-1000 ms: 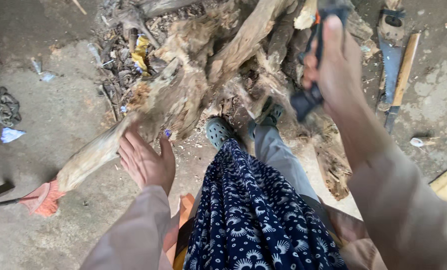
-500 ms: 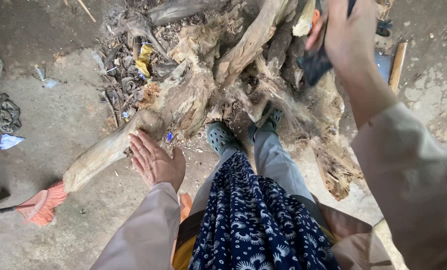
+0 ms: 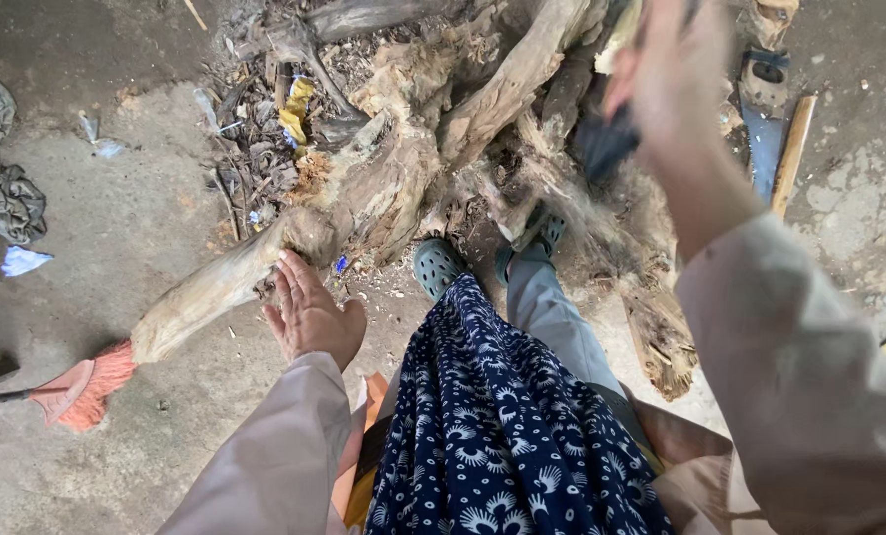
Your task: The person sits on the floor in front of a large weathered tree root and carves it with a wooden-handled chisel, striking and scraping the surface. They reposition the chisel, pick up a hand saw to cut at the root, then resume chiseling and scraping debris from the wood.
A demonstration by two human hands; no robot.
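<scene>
Gripping dark tool (image 3: 606, 144) w/ right hand (image 3: 671, 74), fingers around handle

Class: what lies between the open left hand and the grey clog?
In the head view, littered concrete floor with wood chips separates the left hand from the grey clog.
</scene>
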